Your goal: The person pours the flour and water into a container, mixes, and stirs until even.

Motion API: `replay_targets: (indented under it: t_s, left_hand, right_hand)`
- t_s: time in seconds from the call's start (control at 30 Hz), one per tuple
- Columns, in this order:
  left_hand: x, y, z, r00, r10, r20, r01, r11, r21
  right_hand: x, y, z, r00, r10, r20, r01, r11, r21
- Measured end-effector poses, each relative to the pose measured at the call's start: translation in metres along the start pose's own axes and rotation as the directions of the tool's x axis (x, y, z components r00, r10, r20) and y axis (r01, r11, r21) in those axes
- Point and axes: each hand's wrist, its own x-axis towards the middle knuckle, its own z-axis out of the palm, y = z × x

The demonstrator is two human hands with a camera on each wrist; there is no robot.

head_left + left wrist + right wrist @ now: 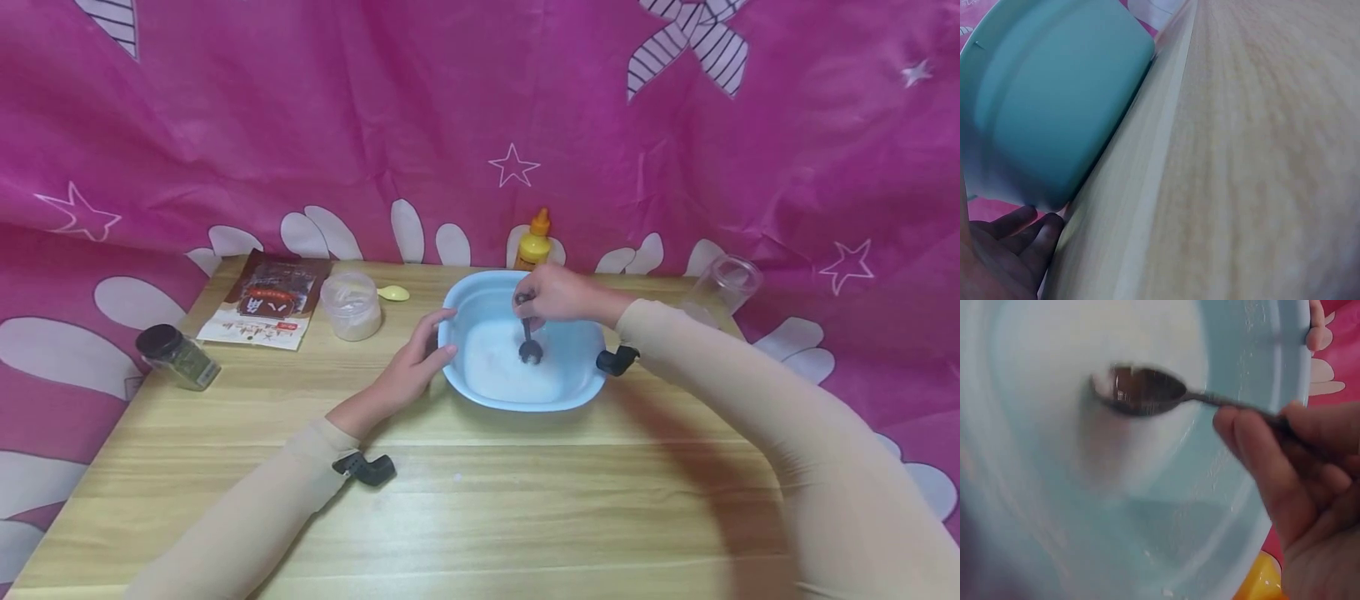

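In the head view a light-blue plastic basin (pixel 523 406) stands on the wooden table with whitish, cloudy liquid (pixel 495 367) in it. My right hand (pixel 553 293) pinches the handle of a dark spoon (pixel 530 350) over the basin. The right wrist view shows the spoon's bowl (pixel 1147 394) at the liquid, with a little white stuff at its tip. My left hand (pixel 408 367) rests against the basin's left side, thumb and fingertips at the rim. From the left wrist, its fingers (pixel 1019 234) lie against the outer wall, low by the table.
Left of the basin stand a clear tub of white powder (pixel 352 308), a yellow spoon (pixel 393 293), a brown-and-white packet (pixel 262 302) and a black-lidded jar (pixel 178 357). Behind the basin is a yellow bottle (pixel 534 242). A clear container (pixel 723 283) is at the right, before a pink curtain (pixel 300 108).
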Motion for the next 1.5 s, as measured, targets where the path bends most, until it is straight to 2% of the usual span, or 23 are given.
replay_targets:
  t_s: [0.1, 0.17, 0.33, 0.4, 0.53, 0.63, 0.77, 0.87, 1.0, 1.2, 1.3, 1.43, 1.5]
  left_hand:
    - [0.0004, 0.0001, 0.0001, 1.0, 0.0, 0.001, 0.0, 1.0, 0.003]
    - [0.0004, -0.0009, -0.0002, 1.0, 0.004, -0.002, -0.004, 1.0, 0.001]
    - [0.0004, -0.0026, -0.0002, 1.0, 0.009, -0.007, -0.009, 1.0, 0.003]
    - [0.0007, -0.0024, 0.0002, 1.0, 0.011, -0.006, -0.011, 1.0, 0.003]
    - [0.0008, -0.0019, 0.0002, 1.0, 0.011, -0.004, -0.011, 1.0, 0.007]
    - [0.0007, -0.0013, -0.0001, 1.0, 0.01, -0.004, -0.01, 1.0, 0.01]
    - [0.0008, -0.0005, 0.0001, 1.0, 0.008, -0.003, -0.008, 1.0, 0.011]
    - [0.0008, -0.001, 0.0003, 1.0, 0.006, -0.004, -0.006, 1.0, 0.015]
    - [0.0006, -0.0018, 0.0003, 1.0, 0.001, -0.004, -0.001, 1.0, 0.012]
    - [0.0004, -0.0022, 0.0007, 1.0, 0.004, -0.005, -0.004, 1.0, 0.004]
    - [0.0004, -0.0016, 0.0009, 1.0, 0.006, -0.003, -0.006, 1.0, 0.006]
    - [0.0003, -0.0007, 0.0006, 1.0, 0.012, -0.002, -0.012, 1.0, 0.002]
    - [0.0001, -0.0008, 0.0004, 1.0, 0.013, -0.002, -0.013, 1.0, 0.0]
  right_hand:
    - [-0.0003, -0.0005, 0.0015, 0.999, -0.019, 0.039, 0.015, 0.996, 0.088]
    - [0.0005, -0.0006, 0.0025, 1.0, -0.025, 0.015, 0.024, 0.995, 0.099]
    - [0.001, 0.0018, 0.0015, 0.997, -0.006, -0.076, 0.005, 1.0, -0.008]
    - [-0.0001, 0.0025, 0.0008, 0.999, 0.004, -0.049, -0.004, 1.0, -0.01]
    - [0.0003, 0.0031, 0.0029, 0.999, -0.001, 0.036, -0.003, 0.996, 0.092]
    - [0.0006, 0.002, 0.0046, 1.0, -0.016, 0.003, 0.016, 0.991, 0.131]
    - [-0.001, 0.0021, 0.0034, 0.997, -0.015, -0.082, 0.02, 0.998, 0.06]
    - [-0.0026, 0.0032, 0.0012, 0.998, -0.007, -0.061, 0.01, 0.999, 0.043]
    - [-0.0038, 0.0016, 0.0013, 1.0, -0.016, -0.014, 0.017, 0.996, 0.085]
    - [-0.0024, 0.0028, 0.0029, 0.997, -0.007, -0.078, 0.008, 1.0, 0.022]
    - [-0.0036, 0.0028, 0.0022, 0.999, -0.006, -0.039, 0.007, 1.0, 0.03]
    - [-0.0037, 0.0017, 0.0047, 0.999, -0.011, 0.043, 0.006, 0.994, 0.105]
    - [-0.003, 0.0004, 0.0065, 0.999, -0.013, 0.048, 0.006, 0.991, 0.133]
